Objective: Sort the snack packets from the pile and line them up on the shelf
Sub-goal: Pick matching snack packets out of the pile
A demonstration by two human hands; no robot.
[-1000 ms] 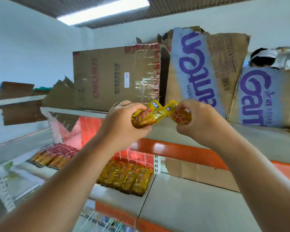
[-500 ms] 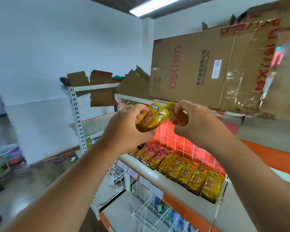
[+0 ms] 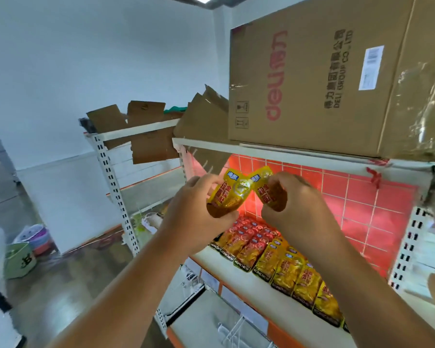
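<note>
Two yellow snack pkts were held up at frame centre, one per hand. The left hand (image 3: 194,212) gripped the left pkt (image 3: 230,197), fingers curled round its lower half. The right hand (image 3: 291,209) gripped the right pkt (image 3: 268,192) the same way, covering most of its bottom. The pkts' top corners touched, forming a shallow V in front of the red tiled back panel (image 3: 362,197).

Below the hands, centre to lower right of frame, the white shelf (image 3: 211,257) carried a row of pkts (image 3: 286,267) lying flat, side by side. The pkts at the centre end had red fronts; those toward lower right were yellow. Held pkts were apart from the row, above it.

Upper right: a large cardboard box (image 3: 312,79) stood on the upper shelf (image 3: 286,153). Lower left: a green bucket (image 3: 20,259) on the floor. Bottom centre: a wire rack (image 3: 236,330), partly visible.
</note>
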